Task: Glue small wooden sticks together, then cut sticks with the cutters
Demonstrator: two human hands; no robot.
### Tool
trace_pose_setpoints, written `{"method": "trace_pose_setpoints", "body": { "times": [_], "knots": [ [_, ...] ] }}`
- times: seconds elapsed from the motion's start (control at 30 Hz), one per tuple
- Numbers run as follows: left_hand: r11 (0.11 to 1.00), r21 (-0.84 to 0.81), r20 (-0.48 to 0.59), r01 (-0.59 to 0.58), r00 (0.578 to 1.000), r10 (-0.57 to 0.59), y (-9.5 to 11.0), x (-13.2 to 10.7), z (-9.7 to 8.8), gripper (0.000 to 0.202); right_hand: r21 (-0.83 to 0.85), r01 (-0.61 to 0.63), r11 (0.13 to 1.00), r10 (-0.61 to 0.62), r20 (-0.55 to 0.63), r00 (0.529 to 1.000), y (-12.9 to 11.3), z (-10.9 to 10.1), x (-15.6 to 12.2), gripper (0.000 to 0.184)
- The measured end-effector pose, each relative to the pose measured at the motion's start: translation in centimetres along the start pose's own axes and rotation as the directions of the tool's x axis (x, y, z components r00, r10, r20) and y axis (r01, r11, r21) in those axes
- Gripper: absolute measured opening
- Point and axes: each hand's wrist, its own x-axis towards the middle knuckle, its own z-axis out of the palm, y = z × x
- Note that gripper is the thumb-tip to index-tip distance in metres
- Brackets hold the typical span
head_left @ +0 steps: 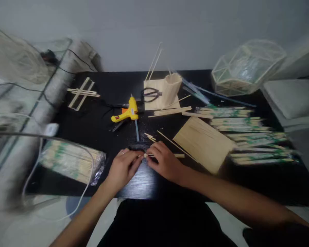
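My right hand (164,161) is closed around a few thin wooden sticks (179,155), whose far ends stick out to the right of it. My left hand (126,164) is close beside it, fingers pinched at the left end of the same sticks, where a small pale tip shows between the hands. Just beyond the fingers lie short cut stick pieces (149,136) and one long thin stick (177,145). A yellow hot glue gun (130,111) lies farther back, a clear glue stick (137,130) extending from its rear.
Black-handled scissors (151,95) rest by a wooden base with a stick-built cylinder (172,89). A flat wooden panel (204,144) lies right. Packs of sticks (69,159) flank both sides. A crossed stick frame (82,93) and a geometric frame (247,68) stand behind. A white cable (91,171) hangs left.
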Motion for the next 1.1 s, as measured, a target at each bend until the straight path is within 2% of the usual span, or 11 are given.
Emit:
{"method": "trace_pose_setpoints", "body": {
  "times": [0.43,1.1],
  "knots": [
    [0.999,-0.034,-0.051,-0.039,0.998,0.037,-0.31,-0.36,0.0,0.013,0.042,-0.034,0.999,0.033,0.015,0.999,-0.16,-0.25,-0.12,0.011],
    [0.998,-0.04,-0.043,-0.04,0.998,0.038,-0.16,-0.34,-0.23,0.012,0.055,-0.032,0.998,0.032,0.014,0.999,-0.15,-0.34,-0.14,0.011]
  ]
}}
